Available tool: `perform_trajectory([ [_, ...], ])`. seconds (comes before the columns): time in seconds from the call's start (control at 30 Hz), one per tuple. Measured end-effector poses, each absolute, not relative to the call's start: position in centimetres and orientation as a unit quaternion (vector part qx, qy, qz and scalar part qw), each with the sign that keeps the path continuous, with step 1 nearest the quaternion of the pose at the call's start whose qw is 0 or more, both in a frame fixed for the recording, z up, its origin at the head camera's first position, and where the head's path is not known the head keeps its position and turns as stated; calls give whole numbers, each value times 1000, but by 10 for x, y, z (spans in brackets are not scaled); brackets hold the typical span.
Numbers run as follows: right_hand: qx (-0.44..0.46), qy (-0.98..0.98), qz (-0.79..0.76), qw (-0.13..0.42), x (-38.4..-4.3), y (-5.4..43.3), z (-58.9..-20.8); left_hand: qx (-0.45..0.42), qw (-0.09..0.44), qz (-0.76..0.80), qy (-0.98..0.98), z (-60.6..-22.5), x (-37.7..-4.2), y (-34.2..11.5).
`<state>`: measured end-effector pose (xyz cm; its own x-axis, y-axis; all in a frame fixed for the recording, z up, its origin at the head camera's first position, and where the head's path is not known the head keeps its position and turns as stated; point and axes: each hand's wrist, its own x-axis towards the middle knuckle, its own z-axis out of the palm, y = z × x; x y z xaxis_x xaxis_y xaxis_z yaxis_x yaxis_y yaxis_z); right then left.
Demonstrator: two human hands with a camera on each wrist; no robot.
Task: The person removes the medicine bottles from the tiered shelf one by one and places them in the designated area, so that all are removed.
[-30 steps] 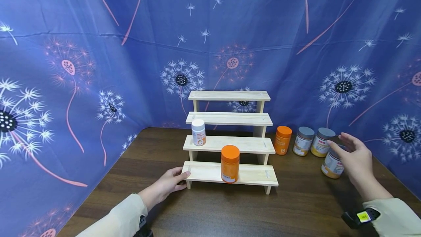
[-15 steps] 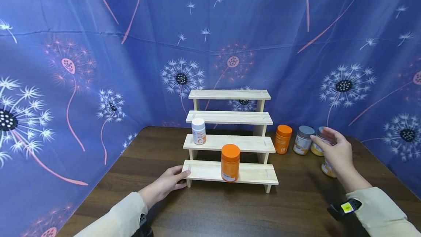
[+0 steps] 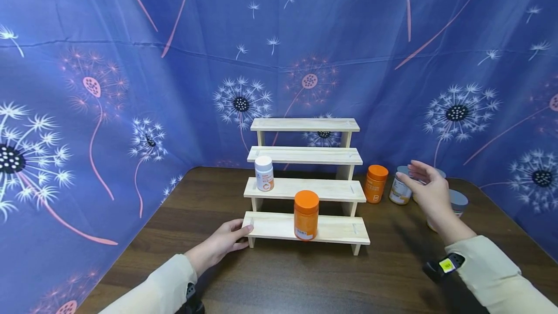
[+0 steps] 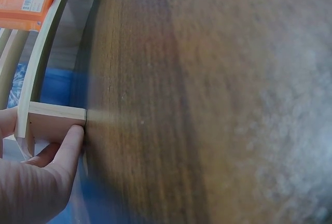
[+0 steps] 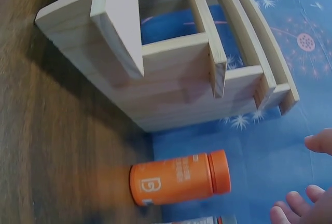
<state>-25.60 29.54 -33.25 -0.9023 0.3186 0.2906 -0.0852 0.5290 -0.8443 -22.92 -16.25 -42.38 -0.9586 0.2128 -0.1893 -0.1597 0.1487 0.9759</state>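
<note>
My left hand [image 3: 220, 246] grips the left end of the lowest step of a four-tier wooden display stand [image 3: 305, 155], thumb on top. In the left wrist view, its fingers [image 4: 68, 149] lie against the stand's leg. My right hand [image 3: 429, 200] is held over the grey-lidded jars at the right, fingers apart and nothing between them. One grey-lidded jar [image 3: 398, 194] shows at its fingertips, another jar [image 3: 459, 201] stands right of the wrist, and a third is mostly hidden behind the hand. An orange jar [image 3: 376, 185] stands between them and the stand.
An orange jar [image 3: 306, 217] stands on the lowest step, and a white bottle [image 3: 264, 174] with an orange-and-white label on the step above, at its left. The dark wood table [image 3: 279, 280] runs back to a blue dandelion-print cloth [image 3: 196, 86].
My right hand has moved left across the grey-lidded jars, from the nearest right one toward the one beside the orange jar. My left hand has kept its grip on the stand.
</note>
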Motion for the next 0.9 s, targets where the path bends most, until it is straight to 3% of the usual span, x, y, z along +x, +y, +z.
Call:
perform_trajectory([
  [0.9, 24, -827, 512, 233, -253, 262, -324, 14, 141, 653, 744, -426, -229, -162],
])
